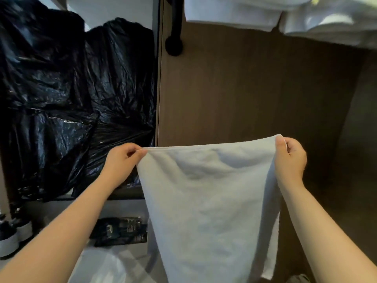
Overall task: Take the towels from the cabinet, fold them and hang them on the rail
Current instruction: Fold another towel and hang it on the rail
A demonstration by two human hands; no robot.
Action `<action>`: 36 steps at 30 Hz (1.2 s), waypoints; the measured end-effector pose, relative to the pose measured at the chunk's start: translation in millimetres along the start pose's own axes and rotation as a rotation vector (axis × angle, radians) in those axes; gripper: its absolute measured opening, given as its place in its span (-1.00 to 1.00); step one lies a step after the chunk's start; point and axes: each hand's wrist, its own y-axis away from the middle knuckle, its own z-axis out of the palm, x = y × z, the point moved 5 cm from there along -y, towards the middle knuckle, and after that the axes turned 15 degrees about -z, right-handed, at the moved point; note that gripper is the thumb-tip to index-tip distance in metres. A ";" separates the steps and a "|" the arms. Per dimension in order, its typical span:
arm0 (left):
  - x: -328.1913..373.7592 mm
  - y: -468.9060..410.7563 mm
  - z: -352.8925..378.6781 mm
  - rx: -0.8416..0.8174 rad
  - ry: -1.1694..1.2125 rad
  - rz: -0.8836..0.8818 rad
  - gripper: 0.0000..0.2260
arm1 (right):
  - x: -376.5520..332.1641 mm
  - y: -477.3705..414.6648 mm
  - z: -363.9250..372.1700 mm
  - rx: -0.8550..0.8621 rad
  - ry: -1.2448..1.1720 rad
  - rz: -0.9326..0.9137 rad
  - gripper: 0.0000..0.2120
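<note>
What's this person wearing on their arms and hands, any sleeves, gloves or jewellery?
Nothing visible. The left forearm and right forearm are bare to the frame edge, no sleeves in view. The left hand and right hand have no gloves, and no watch, bracelet or ring shows.

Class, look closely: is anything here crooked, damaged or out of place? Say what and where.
The towel is held slightly askew: the right hand pinches its corner higher than the left hand, so the top edge slants. Nothing looks torn or spilled.
</note>
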 end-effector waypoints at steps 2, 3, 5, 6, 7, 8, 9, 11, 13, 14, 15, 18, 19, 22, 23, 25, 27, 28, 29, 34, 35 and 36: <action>17.9 -10.7 -10.6 0.062 0.010 0.046 -0.88 | -2.7 -5.8 1.7 0.026 -0.014 0.020 -0.70; 23.7 -14.9 -15.9 0.093 0.030 0.055 -0.90 | -4.6 -8.5 2.4 0.032 -0.018 0.018 -0.70; 30.8 -22.1 -26.7 0.135 0.086 0.041 -0.96 | -8.2 -14.0 2.2 0.044 -0.016 0.010 -0.72; 34.6 -25.1 -31.7 0.156 0.090 0.048 -0.93 | -10.0 -17.5 1.9 0.056 -0.018 0.006 -0.72; 38.5 -27.0 -36.0 0.173 0.074 0.062 -0.90 | -12.0 -20.7 1.9 0.068 -0.022 0.008 -0.73; 41.0 -27.6 -39.7 0.191 0.059 0.074 -0.88 | -13.5 -22.6 2.2 0.075 -0.024 0.017 -0.73; 42.9 -27.4 -42.9 0.204 0.055 0.078 -0.91 | -14.9 -23.1 2.5 0.072 -0.023 0.028 -0.75; 42.3 -24.4 -44.7 0.208 0.062 0.059 -0.95 | -16.9 -19.9 4.3 0.051 -0.019 0.040 -0.78; 39.4 -21.7 -43.2 0.200 0.053 0.038 -0.94 | -17.3 -15.6 4.4 0.067 -0.029 0.043 -0.78; 38.7 -20.8 -42.5 0.200 0.051 0.029 -0.94 | -17.5 -14.7 3.6 0.077 -0.037 0.046 -0.77; 38.2 -20.6 -42.9 0.201 0.060 0.017 -0.94 | -18.8 -15.1 3.9 0.074 -0.039 0.042 -0.77; 37.6 -20.9 -42.5 0.191 0.069 -0.019 -0.93 | -21.3 -16.9 5.1 0.031 -0.027 0.027 -0.78; 38.4 -20.3 -41.3 0.188 0.050 -0.021 -0.93 | -21.6 -16.5 4.6 0.024 -0.026 0.033 -0.79; 41.3 -15.3 -37.9 0.193 0.032 -0.026 -0.92 | -21.4 -12.5 2.8 0.007 -0.017 0.046 -0.80; 41.3 -12.7 -36.9 0.193 0.040 -0.033 -0.92 | -21.4 -9.9 1.2 0.008 -0.015 0.041 -0.79; 38.0 -5.5 -35.8 0.197 0.058 -0.055 -0.92 | -22.3 -3.3 -3.6 0.011 -0.021 0.018 -0.76; 34.2 4.1 -35.6 0.202 0.068 -0.068 -0.92 | -24.7 5.1 -8.3 0.006 -0.031 -0.011 -0.73; 32.8 9.8 -35.8 0.204 0.072 -0.070 -0.91 | -26.3 9.6 -10.7 0.006 -0.038 -0.018 -0.72; 32.2 15.7 -36.1 0.207 0.076 -0.070 -0.90 | -28.0 14.2 -13.4 0.008 -0.046 -0.019 -0.72; 39.9 41.4 -45.4 0.110 0.325 -0.095 -0.84 | -32.0 34.8 -33.2 0.079 -0.147 0.052 -0.73; 45.2 46.1 -49.1 0.086 0.368 -0.080 -0.87 | -32.6 38.0 -38.1 0.102 -0.166 0.069 -0.72; 49.9 50.3 -53.1 0.077 0.385 -0.062 -0.90 | -33.3 40.8 -42.7 0.120 -0.181 0.083 -0.72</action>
